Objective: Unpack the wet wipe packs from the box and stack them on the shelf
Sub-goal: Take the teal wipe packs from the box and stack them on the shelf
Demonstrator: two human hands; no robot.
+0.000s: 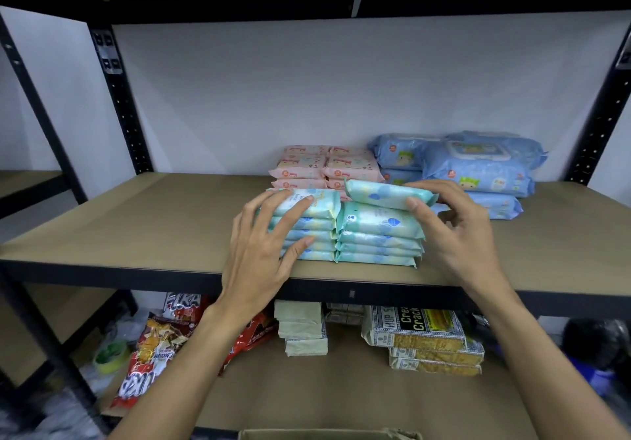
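Two teal stacks stand side by side near the front edge of the shelf (153, 221). One loose wet wipe pack (375, 195) lies tilted on top of the right stack (379, 238), its long axis running left to right. My right hand (457, 234) pinches that pack at its right end, thumb in front and fingers over the top, so it is the nearer hand for settling it. My left hand (263, 252) rests straight, spread fingers against the left stack (307, 231), grasping nothing. I judge the pack needs lowering flat and square.

Teal wipe packs (341, 231) – two stacks, shelf (136, 221) front.
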